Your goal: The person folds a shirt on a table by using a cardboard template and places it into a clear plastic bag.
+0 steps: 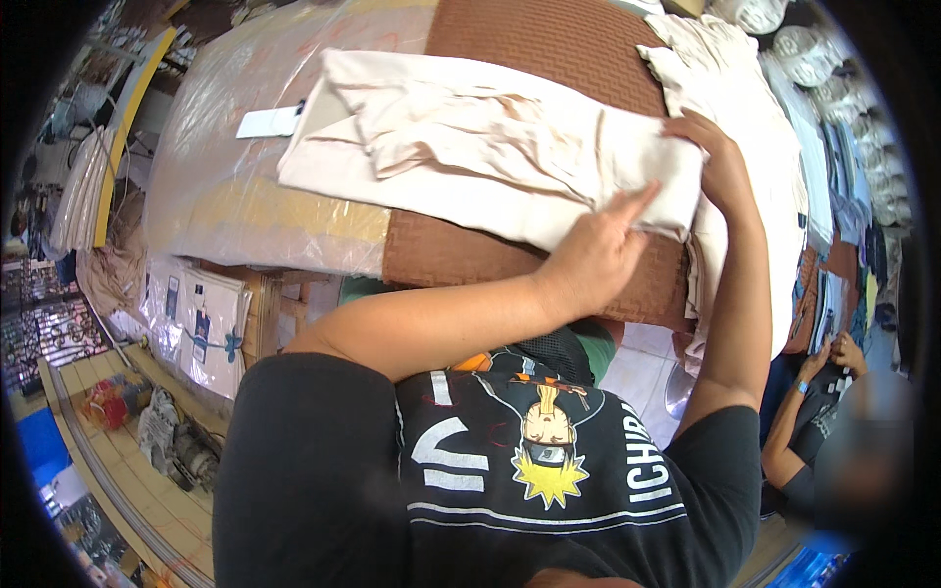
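A long cream-coloured garment point(470, 147) lies folded lengthwise across the table, its upper layer creased and bunched in the middle. A white tag point(270, 123) sticks out at its left end. My left hand point(596, 257) rests over the near edge by the right end, index finger stretched out along the cloth and the other fingers partly bent. At the garment's far right corner, my right hand point(714, 165) has its fingers bent over the folded edge, gripping it. The thumb of that hand is hidden.
Brown textured padding point(534, 29) and plastic-wrapped material point(265, 206) cover the table. More cream garments point(735, 88) lie at the right edge. Packed clothes point(211, 318) stand below left. A co-worker's hands point(833, 358) hold something dark at the far right. Wrapped rolls point(809, 54) line the back right.
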A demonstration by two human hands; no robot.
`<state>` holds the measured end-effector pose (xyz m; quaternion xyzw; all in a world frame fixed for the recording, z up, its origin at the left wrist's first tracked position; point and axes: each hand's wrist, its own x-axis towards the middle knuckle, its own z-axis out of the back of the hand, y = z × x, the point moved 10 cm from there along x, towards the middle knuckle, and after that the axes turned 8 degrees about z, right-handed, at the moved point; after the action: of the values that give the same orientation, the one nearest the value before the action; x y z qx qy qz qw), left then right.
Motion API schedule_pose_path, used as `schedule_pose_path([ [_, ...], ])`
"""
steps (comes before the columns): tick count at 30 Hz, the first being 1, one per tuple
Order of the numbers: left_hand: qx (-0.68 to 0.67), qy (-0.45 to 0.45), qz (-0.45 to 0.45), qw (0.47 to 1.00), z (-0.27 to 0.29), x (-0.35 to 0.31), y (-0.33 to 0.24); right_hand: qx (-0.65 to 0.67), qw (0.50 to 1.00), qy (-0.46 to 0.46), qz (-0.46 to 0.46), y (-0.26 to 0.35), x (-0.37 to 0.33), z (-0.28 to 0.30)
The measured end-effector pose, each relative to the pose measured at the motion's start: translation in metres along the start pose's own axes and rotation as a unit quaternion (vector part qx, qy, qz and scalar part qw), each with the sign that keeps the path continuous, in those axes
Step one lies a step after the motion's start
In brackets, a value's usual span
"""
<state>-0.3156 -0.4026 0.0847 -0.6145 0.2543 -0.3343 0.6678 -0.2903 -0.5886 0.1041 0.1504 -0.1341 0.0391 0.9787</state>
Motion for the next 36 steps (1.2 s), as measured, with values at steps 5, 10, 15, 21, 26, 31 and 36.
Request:
schedule_pose_path([
  [5, -0.19, 0.047, 0.025, 0.98, 0.009, -0.024, 0.0, 0.214, 0.973, -0.011, -0.083, -0.013, -0.021, 0.007],
  [10, -0.449, 0.046, 0.123, 0.884, 0.066, -0.035, 0.009, 0.466, 0.871, -0.096, -0.127, -0.003, 0.039, 0.001],
  [15, -0.605, -0.067, 0.04, 0.792, 0.172, -0.044, 0.027, 0.435, 0.899, -0.057, -0.01, 0.099, 0.179, -0.033],
  [21, -0.459, -0.24, 0.194, 0.833, 0.284, -0.069, 0.134, 0.297, 0.943, 0.104, -0.105, 0.123, 0.249, -0.192],
  [26, -0.221, -0.214, 0.313, 0.898, 0.34, -0.075, 0.138, 0.284, 0.932, 0.196, -0.108, 0.137, 0.257, -0.213],
  [31, -0.084, -0.167, 0.312, 0.932, 0.349, -0.06, 0.149, 0.32, 0.929, 0.154, -0.104, 0.14, 0.267, -0.214],
  [36, -0.12, -0.297, 0.251, 0.913, 0.364, -0.075, 0.156, 0.269, 0.95, 0.134, -0.086, 0.153, 0.275, -0.221],
])
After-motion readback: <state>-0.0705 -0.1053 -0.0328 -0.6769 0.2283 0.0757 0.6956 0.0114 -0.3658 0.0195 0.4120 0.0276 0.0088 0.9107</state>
